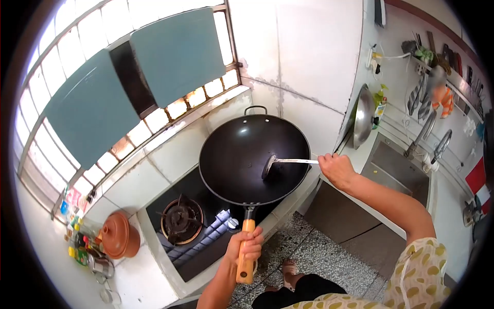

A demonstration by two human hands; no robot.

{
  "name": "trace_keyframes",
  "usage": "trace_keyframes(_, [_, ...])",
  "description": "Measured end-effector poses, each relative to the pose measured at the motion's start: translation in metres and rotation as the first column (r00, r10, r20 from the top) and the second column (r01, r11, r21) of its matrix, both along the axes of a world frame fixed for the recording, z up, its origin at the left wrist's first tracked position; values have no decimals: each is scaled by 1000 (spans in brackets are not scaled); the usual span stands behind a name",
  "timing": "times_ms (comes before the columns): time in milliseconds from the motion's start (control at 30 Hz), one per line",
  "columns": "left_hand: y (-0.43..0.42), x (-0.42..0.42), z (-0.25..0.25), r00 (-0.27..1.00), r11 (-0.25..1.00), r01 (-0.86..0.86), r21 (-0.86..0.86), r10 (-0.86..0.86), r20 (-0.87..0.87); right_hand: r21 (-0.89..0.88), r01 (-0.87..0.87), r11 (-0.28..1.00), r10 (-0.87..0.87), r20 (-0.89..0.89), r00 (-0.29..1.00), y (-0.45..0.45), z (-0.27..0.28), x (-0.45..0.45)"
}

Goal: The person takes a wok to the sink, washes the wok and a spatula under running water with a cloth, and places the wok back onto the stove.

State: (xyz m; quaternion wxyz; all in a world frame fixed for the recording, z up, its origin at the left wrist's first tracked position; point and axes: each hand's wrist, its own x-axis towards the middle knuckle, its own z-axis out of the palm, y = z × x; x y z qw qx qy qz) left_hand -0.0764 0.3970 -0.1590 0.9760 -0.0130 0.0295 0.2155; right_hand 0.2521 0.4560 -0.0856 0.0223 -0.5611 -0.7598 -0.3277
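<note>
A large black wok (226, 159) sits over the right side of the black gas stove (198, 260). Wrapped round its wooden handle (248, 239) is my left hand (244, 246), closed at the near side. My right hand (337, 170) grips a metal-handled spatula (296, 160) from the right. The spatula's dark head (267, 167) is down inside the wok, tilted against the inner surface near the middle right. No food shows in the wok. A small loop handle (256, 109) stands at its far rim.
The left burner (181, 220) is uncovered. A brown clay pot (119, 234) and several bottles (78, 247) stand on the left counter. A metal lid (364, 117) leans on the wall, right of the wok. Beyond it is the sink (393, 167). Blue-grey panels (177, 56) cover the window.
</note>
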Motion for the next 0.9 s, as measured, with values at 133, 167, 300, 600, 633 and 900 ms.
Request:
trace_keyframes(133, [-24, 2, 5, 1000, 997, 16, -78, -15, 24, -47, 25, 999, -27, -57, 998, -3, -15, 14])
trace_keyframes(167, [-32, 2, 5, 999, 995, 28, -96, -24, 46, -60, 34, 998, -40, -89, 995, -12, -14, 14])
trace_keyframes(300, [-69, -1, 15, 997, 992, 76, -104, -76, 2, -217, 144, 966, -192, -223, 956, -65, -10, 16])
trace_keyframes(600, [-119, 53, 4, 944, 941, 322, -105, -328, -43, -631, 157, 760, -534, -466, 706, -204, 27, 89])
trace_keyframes(633, [-125, 66, 6, 934, 933, 342, -113, -351, -70, -686, 128, 716, -603, -516, 608, -215, 36, 110])
trace_keyframes(900, [-144, 228, 1, 872, 885, 416, -209, -453, -185, -502, 645, 576, -811, -446, 378, -227, -28, 412])
